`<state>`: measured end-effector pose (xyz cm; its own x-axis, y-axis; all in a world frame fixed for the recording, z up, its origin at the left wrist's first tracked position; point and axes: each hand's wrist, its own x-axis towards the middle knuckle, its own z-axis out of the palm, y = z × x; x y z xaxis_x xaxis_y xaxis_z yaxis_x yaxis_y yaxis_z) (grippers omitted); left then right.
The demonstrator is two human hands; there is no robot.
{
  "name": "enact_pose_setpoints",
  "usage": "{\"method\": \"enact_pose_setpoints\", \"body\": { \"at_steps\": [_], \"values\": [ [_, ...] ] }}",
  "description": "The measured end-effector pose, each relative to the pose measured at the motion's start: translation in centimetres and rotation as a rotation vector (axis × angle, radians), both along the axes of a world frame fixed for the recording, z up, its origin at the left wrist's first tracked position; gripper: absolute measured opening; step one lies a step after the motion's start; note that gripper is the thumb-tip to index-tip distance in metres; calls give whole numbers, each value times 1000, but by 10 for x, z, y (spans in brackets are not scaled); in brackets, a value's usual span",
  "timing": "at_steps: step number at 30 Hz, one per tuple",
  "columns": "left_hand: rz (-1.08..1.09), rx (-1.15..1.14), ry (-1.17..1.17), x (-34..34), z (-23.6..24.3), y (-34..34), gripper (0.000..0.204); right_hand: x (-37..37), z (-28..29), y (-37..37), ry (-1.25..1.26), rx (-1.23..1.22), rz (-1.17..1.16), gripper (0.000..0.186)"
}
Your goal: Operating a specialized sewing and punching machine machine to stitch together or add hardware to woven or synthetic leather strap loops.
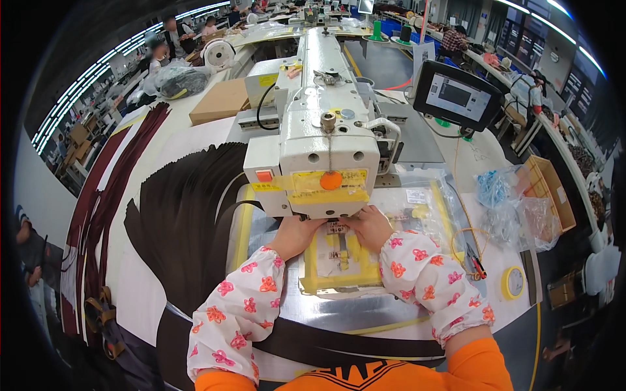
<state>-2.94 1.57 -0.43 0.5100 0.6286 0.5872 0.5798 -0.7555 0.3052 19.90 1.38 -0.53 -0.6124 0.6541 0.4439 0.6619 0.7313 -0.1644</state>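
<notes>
A white industrial sewing machine [326, 150] stands in front of me, with both hands under its head. My left hand [293, 236] reaches in from the left, its thumb toward the needle area; the machine head hides most of its fingers. From the right comes my right hand [369, 228], fingers bent and drawn together beside the needle area; what they hold, if anything, is hidden. Between and below my hands lies a clear template [313, 268] edged with yellow tape. Dark brown fabric strips [189, 208] fan out left of the machine, one running toward my left hand.
A control screen [458, 96] stands right of the machine. Snips [477, 262], a yellow tape roll [512, 283], plastic bags [505, 208] and a cardboard box [551, 192] lie at the right. Maroon strips [107, 215] hang along the left; a dark band [313, 342] curves nearest me.
</notes>
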Motion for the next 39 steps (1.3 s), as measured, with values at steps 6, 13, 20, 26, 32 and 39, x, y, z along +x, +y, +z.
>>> {"method": "enact_pose_setpoints", "body": {
  "at_steps": [6, 13, 20, 26, 32, 39],
  "values": [
    [10, 5, 362, 4, 7, -16, 19, 0, -2, -15, -31, -21, 1, 40],
    [-127, 103, 436, 4, 9, -11, 18, 0, -8, -20, 32, -14, 5, 39],
    [-116, 76, 358, 4, 5, -9, 16, -2, -10, -18, -78, 98, -29, 31],
    [-85, 105, 360, 1, 6, -10, 16, -6, -9, -12, -122, 131, -29, 28],
    [-46, 78, 303, 0, 1, -7, 14, -5, -10, -4, -102, 134, -35, 23],
    [31, -13, 287, -5, -4, 3, 25, -4, -6, 8, -73, 48, -33, 27]
  ]
}}
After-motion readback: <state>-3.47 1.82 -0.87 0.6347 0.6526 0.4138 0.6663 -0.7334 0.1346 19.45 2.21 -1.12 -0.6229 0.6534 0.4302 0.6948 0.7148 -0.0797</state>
